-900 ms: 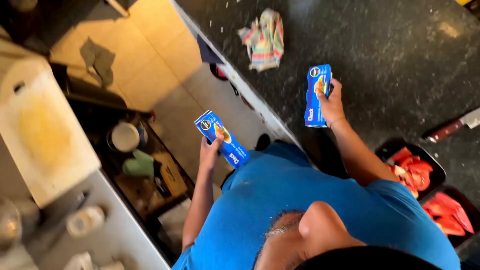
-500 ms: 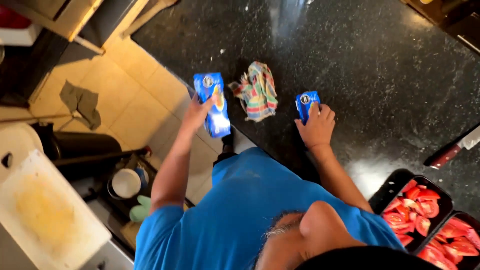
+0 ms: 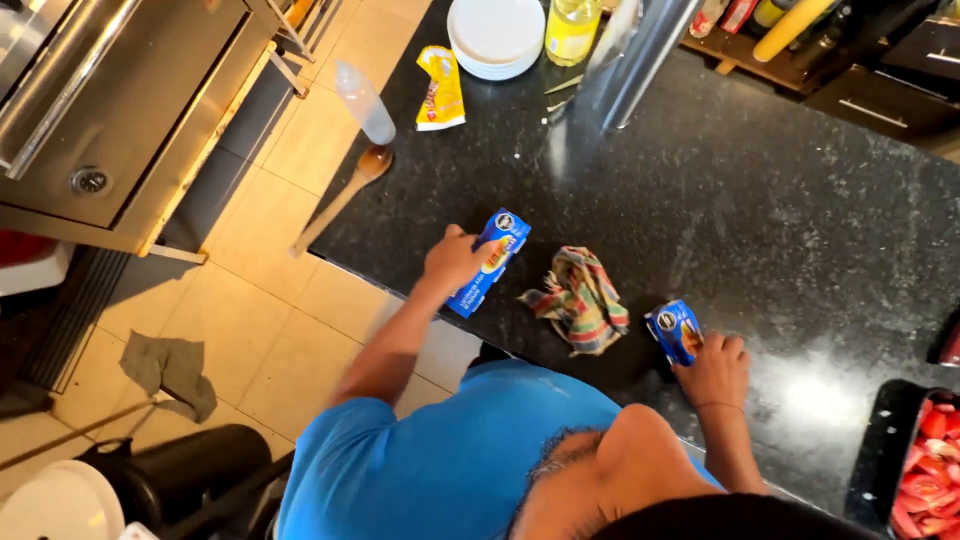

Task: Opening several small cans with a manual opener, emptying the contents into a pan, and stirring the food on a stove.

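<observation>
Black counter (image 3: 760,230): left hand (image 3: 455,262) closed round blue box (image 3: 490,260); right hand (image 3: 712,370) grips second blue box (image 3: 675,330).

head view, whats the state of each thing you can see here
left hand: gripping one blue box, tilted over the counter edge
right hand: holding the other blue box on the black counter
striped cloth: crumpled between the boxes
white plates: stacked
yellow packet: lying flat
</observation>
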